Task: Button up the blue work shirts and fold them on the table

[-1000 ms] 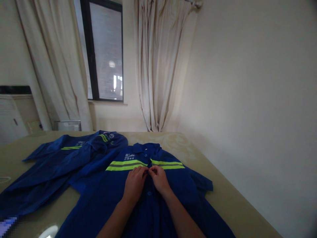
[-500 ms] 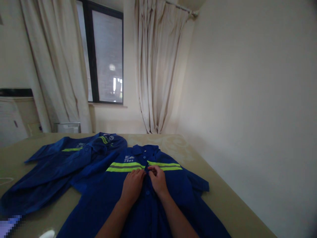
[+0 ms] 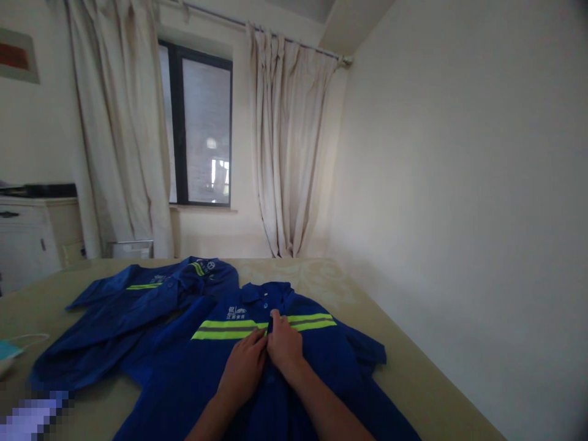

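A blue work shirt (image 3: 321, 361) with yellow-green reflective stripes lies front side up before me, its collar pointing away. My left hand (image 3: 245, 361) is closed on the front placket just below the chest stripe. Right beside it, my right hand (image 3: 285, 344) pinches the placket edge at stripe height, thumb pointing up toward the collar. Whatever button sits between the fingers is hidden. One button (image 3: 265, 305) shows near the collar, above both hands.
A second blue work shirt (image 3: 119, 331) lies rumpled to the left, touching the first. Both rest on a beige patterned surface (image 3: 413, 392) along the right wall. A face mask (image 3: 10, 350) with a white loop lies at far left. Behind are curtains (image 3: 289, 147) and a window (image 3: 206, 128).
My view has tilted up slightly. The right hand has turned and moved closer against the left, its thumb now upward on the placket. The shirt stays in place.
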`<state>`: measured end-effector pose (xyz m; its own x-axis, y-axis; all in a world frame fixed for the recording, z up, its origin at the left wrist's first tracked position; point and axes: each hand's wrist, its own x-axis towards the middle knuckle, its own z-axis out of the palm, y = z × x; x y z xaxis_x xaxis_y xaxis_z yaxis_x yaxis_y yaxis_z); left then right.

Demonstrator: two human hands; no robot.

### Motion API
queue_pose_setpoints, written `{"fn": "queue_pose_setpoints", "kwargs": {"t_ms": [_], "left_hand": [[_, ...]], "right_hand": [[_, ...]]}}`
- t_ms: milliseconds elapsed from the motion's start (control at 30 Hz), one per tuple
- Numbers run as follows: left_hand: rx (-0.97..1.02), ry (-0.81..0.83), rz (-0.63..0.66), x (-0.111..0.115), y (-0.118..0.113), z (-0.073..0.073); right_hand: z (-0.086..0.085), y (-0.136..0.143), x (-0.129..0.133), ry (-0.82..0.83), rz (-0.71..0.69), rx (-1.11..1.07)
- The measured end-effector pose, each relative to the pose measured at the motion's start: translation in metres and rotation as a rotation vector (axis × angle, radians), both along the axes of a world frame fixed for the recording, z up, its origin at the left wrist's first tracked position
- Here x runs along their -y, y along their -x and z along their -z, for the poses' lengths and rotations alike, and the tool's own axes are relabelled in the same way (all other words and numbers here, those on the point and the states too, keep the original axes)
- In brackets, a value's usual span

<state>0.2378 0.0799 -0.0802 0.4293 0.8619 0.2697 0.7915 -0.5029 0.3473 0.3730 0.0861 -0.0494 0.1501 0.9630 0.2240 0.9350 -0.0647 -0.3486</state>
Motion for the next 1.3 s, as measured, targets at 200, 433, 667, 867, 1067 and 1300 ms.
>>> {"fn": "queue_pose_setpoints", "kwargs": {"t_ms": [200,433,667,867,1067,1300], "left_hand": [[-0.016,0.052,0.023,0.033,0.010,0.005],[-0.113,0.090,-0.160,0.015,-0.008,-0.031],[0.094,0.052,-0.173,-0.023,-0.030,-0.014],[0.753,0.328,-0.016,-0.031,-0.023,-0.002],[1.150,0.362,-0.129,-0.038,-0.023,-0.009],[0.916,0.262,0.100,-0.010,-0.037,-0.017]], "right_hand": [[-0.005,-0.010,-0.019,0.020,0.029,0.120],[0.028,-0.028,-0.017,-0.557,-0.045,-0.550],[0.022,-0.034,-0.002,-0.642,-0.227,-0.687],[0.014,-0.023,0.003,-0.473,-0.383,-0.664],[0.002,-0.015,0.018,-0.315,-0.505,-0.483],[0.003,-0.018,0.010,-0.551,-0.137,-0.622]]}}
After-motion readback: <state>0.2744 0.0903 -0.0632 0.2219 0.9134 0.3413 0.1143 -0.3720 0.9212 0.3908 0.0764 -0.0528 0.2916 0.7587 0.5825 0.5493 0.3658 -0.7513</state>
